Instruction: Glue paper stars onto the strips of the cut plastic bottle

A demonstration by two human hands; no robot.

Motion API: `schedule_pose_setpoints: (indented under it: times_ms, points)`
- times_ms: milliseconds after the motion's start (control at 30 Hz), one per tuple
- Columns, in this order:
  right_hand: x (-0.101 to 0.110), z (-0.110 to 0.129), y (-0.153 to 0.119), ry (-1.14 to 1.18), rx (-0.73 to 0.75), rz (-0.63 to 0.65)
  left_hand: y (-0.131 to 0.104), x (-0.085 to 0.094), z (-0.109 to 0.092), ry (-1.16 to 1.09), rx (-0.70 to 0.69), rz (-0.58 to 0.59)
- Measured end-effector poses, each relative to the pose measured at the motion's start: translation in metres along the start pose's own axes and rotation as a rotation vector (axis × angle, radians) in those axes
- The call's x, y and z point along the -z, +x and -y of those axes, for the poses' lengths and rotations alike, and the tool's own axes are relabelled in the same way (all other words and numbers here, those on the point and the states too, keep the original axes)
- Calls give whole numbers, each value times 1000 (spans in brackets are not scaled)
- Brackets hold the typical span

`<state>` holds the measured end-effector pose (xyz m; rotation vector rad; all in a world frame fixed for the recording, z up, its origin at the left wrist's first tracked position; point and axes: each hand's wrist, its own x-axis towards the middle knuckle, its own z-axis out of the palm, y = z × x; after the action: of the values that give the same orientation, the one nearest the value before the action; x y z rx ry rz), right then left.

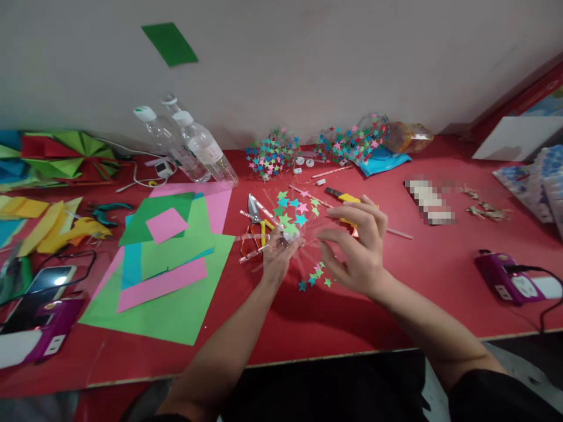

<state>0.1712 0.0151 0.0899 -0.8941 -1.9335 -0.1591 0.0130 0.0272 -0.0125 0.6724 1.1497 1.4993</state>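
Note:
My left hand is closed around the base of a clear plastic piece whose thin transparent strips spread outward. Green, blue and pink paper stars sit on and above that piece. To its right my right hand is raised, fingers curved and apart, with nothing visible between them. More small stars lie on the red table between the hands. Shears and scissors with red and yellow handles lie just behind my left hand. Behind my right hand is a yellow cutter.
Coloured paper sheets lie at the left, plastic bottles behind them. Two star-covered clear decorations stand by the wall. A glue gun and phone are far left; purple power sockets sit at the right.

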Motion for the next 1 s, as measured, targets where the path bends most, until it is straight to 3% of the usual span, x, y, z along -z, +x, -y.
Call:
schedule_pose_setpoints:
  times_ms: [200, 333, 433, 567, 733, 1000]
  points:
    - [9, -19, 9, 32, -146, 14, 2, 2, 0, 39, -1, 21]
    - [9, -35, 13, 118, -251, 103, 4, 5, 5, -3, -12, -28]
    - [3, -45, 12, 162, -306, 166, 7, 9, 9, -2, -9, 15]
    - [-9, -57, 6, 311, -538, 344, 13, 14, 13, 6, 6, 101]
    - [-23, -62, 1, 692, -838, 541, 24, 21, 20, 13, 29, 139]
    - [-37, -60, -5, 777, -948, 445, 26, 25, 21, 64, 28, 165]
